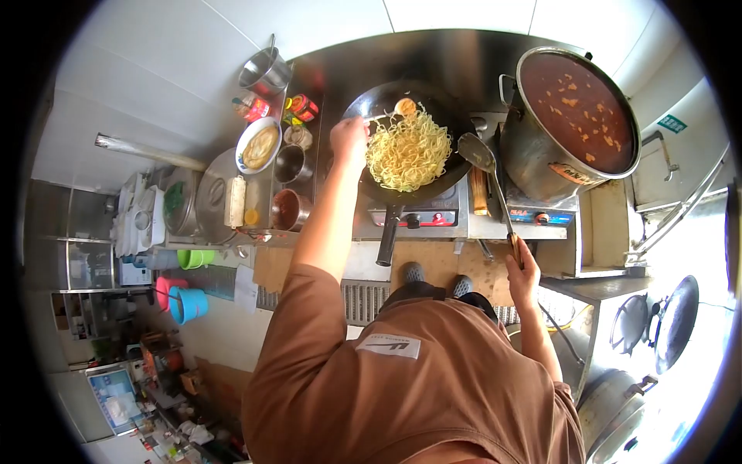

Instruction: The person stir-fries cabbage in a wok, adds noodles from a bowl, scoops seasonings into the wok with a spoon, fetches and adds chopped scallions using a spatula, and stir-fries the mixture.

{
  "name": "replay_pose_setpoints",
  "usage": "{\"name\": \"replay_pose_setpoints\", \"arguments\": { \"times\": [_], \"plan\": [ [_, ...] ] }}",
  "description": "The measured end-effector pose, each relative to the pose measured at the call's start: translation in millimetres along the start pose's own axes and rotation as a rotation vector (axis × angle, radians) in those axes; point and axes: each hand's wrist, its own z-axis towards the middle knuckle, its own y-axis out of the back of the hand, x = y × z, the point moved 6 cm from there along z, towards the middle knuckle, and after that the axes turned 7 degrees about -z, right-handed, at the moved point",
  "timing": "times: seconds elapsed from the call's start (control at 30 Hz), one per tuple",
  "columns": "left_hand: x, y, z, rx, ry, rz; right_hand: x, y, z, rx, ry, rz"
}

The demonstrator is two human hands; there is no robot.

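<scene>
A black wok (454,108) sits on the stove with a heap of yellow noodles (410,151) in it. My left hand (350,143) is closed on the handle of a small spoon (405,107), whose bowl carries something orange-brown above the noodles' far edge. To the right, my right hand (524,274) grips the wooden handle of a metal wok spatula (477,152). The spatula's blade is raised near the wok's right rim, apart from the noodles. Nobody holds the wok's black handle (388,240), which points toward me.
A large pot (533,158) of reddish-brown liquid stands at right. Left of the wok are metal canisters (291,209), a bowl (257,145) of pale paste, red-labelled bottles (301,107) and a steel pot (265,73). Colored buckets (188,305) lie lower left.
</scene>
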Motion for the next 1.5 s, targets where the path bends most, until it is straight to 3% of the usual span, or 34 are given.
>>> {"name": "replay_pose_setpoints", "arguments": {
  "times": [0.23,0.37,0.5,0.57,0.7,0.8,0.87,0.97,1.07,1.17,1.2,1.33,1.5],
  "plan": [
    [4,5,2,0.012,-0.048,0.096,-5,2,-4,-0.068,0.059,-0.009],
    [-7,37,-9,-0.016,-0.112,0.167,6,-4,-5,-0.025,-0.054,0.014],
    [-14,66,-10,-0.067,-0.250,0.327,3,-16,2,0.014,-0.057,-0.007],
    [-22,64,-15,-0.018,-0.561,0.794,3,-21,6,0.057,-0.060,-0.026],
    [-19,93,-26,-0.067,-0.593,0.818,7,-32,13,0.083,-0.045,-0.047],
    [4,153,-24,-0.280,-0.516,0.707,28,-41,14,0.081,-0.153,0.067],
    [26,187,-23,-0.385,-0.442,0.702,18,-46,16,0.089,-0.115,0.024],
    [95,226,6,-0.493,-0.301,0.712,35,-51,12,0.112,-0.171,0.016],
    [128,223,36,-0.480,-0.102,0.770,49,-53,9,0.071,-0.133,-0.086],
    [149,213,72,-0.500,-0.140,0.955,54,-55,0,0.055,-0.194,-0.097],
    [157,213,82,-0.507,-0.010,0.926,45,-55,-2,0.025,-0.131,-0.083],
    [178,205,107,-0.461,0.179,0.935,60,-52,-24,0.041,-0.256,-0.158],
    [186,202,111,-0.445,0.243,0.690,55,-44,-39,0.000,-0.251,-0.236]
  ]
}}
